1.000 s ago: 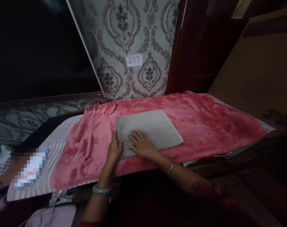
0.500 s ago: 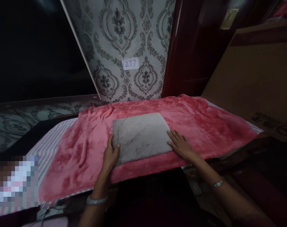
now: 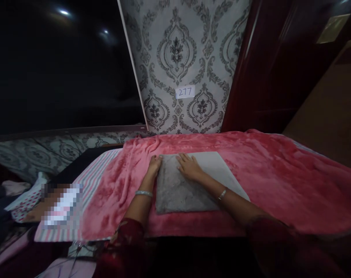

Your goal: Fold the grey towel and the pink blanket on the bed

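A grey, short-piled folded cloth (image 3: 189, 197) lies flat as a rough rectangle on a pink plush blanket (image 3: 279, 185). At its far left corner is my left hand (image 3: 155, 164), fingers curled in against the edge and closed on the cloth there. My right hand (image 3: 189, 168) rests palm down on the cloth's upper part, fingers stretched out and spread, pointing to the far left. The right forearm crosses over the cloth's right side and hides some of it.
Striped fabric (image 3: 102, 166) shows beneath the blanket on the left. A large dark screen (image 3: 62, 69) stands behind at left, beside patterned wallpaper with a paper label (image 3: 185, 92) reading 277. A brown cardboard box (image 3: 328, 100) is at the right. Other cloths (image 3: 27, 200) lie far left.
Both hands have moved away from me: the left from the cloth's left side to its far corner, the right from the right edge onto its surface. The view has turned left.
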`<control>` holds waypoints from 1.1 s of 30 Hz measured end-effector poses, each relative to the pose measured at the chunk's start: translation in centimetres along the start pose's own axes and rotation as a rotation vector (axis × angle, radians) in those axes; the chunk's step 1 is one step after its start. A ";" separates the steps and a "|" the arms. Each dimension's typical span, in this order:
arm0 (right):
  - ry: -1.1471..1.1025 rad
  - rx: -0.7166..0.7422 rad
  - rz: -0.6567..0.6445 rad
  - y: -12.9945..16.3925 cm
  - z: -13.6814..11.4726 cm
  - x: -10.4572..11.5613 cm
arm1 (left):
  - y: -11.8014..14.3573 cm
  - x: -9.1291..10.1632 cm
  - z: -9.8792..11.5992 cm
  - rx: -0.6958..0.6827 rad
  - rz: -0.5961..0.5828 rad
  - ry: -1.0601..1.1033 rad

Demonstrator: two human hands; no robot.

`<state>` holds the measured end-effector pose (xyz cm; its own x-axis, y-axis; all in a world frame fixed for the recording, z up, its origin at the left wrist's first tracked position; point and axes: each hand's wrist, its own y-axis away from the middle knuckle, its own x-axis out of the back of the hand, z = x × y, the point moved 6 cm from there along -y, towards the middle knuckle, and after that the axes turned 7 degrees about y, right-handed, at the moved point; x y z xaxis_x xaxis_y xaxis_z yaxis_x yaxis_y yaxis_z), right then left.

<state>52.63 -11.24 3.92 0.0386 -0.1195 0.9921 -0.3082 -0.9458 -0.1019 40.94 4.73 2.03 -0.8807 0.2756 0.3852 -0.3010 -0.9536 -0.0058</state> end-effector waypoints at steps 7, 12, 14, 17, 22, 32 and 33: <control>-0.075 0.131 -0.002 -4.0 -4.0 -2.7 | -1.6 -2.0 0.1 -0.027 0.033 -0.146; -0.021 -0.090 -0.019 -3.0 2.3 -3.0 | -1.8 -2.2 -1.1 -0.053 0.044 -0.187; 0.025 -0.198 -0.017 -1.7 6.2 -2.6 | -2.2 -2.3 -1.3 -0.052 0.055 -0.183; 0.043 -0.371 -0.013 1.1 12.0 -2.2 | -2.7 -2.4 -1.4 -0.045 0.071 -0.167; -0.070 -0.575 -0.034 5.8 18.0 -2.7 | -2.7 -2.2 -1.4 -0.014 0.105 -0.138; -0.245 -0.549 0.129 10.3 18.4 -2.7 | -2.1 -1.6 -0.4 0.038 0.072 -0.008; -0.267 -0.558 0.134 10.6 18.4 -2.8 | -2.0 -1.5 -0.3 0.046 0.054 0.012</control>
<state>66.75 -26.48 -1.30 0.1790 -0.3649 0.9137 -0.7732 -0.6265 -0.0988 42.70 6.26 1.19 -0.8995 0.2250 0.3746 -0.2363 -0.9716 0.0164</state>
